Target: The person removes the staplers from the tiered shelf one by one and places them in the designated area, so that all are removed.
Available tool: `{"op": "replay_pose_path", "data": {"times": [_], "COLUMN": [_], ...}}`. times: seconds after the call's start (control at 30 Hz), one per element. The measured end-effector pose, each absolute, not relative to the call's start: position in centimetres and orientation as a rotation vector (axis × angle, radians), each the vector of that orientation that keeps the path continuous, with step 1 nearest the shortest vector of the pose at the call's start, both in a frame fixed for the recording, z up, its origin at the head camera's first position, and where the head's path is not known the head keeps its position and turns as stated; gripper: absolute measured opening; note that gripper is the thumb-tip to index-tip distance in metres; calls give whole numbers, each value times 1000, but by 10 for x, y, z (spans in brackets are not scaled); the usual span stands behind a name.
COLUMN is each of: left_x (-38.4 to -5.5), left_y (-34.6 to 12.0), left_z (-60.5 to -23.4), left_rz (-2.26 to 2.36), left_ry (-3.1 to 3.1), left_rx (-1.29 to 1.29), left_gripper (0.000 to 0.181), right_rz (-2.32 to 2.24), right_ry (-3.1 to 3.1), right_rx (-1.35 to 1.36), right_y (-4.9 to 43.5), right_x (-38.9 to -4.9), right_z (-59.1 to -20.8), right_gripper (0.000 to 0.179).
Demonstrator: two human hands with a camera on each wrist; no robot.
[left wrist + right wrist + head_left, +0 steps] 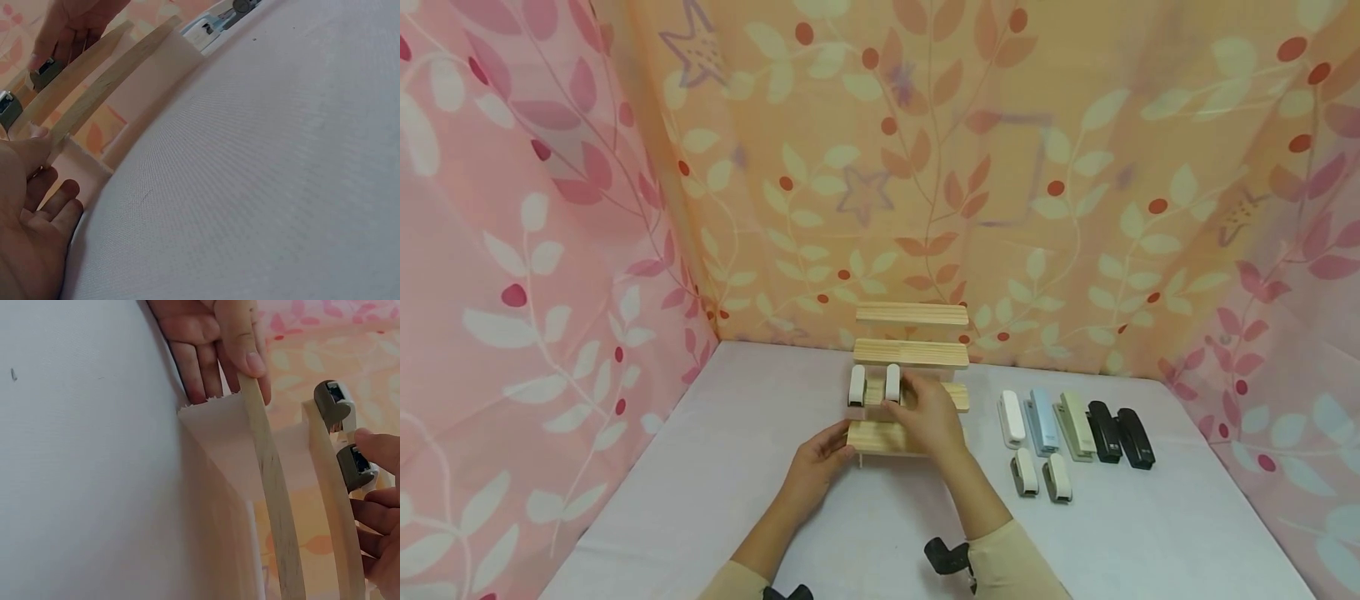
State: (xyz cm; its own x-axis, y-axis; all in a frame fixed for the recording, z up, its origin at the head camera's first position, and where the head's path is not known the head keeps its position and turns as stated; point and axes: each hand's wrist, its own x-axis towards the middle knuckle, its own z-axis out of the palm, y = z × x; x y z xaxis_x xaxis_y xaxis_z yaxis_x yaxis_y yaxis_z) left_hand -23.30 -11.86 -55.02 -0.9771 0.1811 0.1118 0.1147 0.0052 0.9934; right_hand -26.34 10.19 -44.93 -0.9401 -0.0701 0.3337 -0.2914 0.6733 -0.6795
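Note:
A stepped wooden display rack stands on the white table, with several pale boards rising toward the back. My left hand grips the left end of its lowest board, thumb on the board's edge. One small white stapler sits at the left end of the second board. To its right on the same board is another small white stapler, which my right hand pinches between thumb and fingers. Both staplers' dark grey undersides face the right wrist camera.
Right of the rack lie a white stapler, a light blue stapler, a pale green stapler and two black staplers. Two small white staplers sit in front of them. A patterned curtain hangs behind the table.

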Motion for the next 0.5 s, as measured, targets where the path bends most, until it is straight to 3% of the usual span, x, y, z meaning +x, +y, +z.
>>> {"op": "replay_pose_path", "data": {"times": [0.23,0.5], "left_x": [-233,-233], "left_y": [-119,-117], "left_z": [-549,-551], "left_rz": [2150,2198], "left_ry": [2210,2174], "left_rx": [302,321], "left_gripper": [60,56], "right_rz": [1123,1139], "right_ry": [-2581,-2553], "right_rx": [270,248], "right_y": [97,98], "right_x": [-265,-264], "right_z": [-454,-455], "right_gripper": [66,54]}}
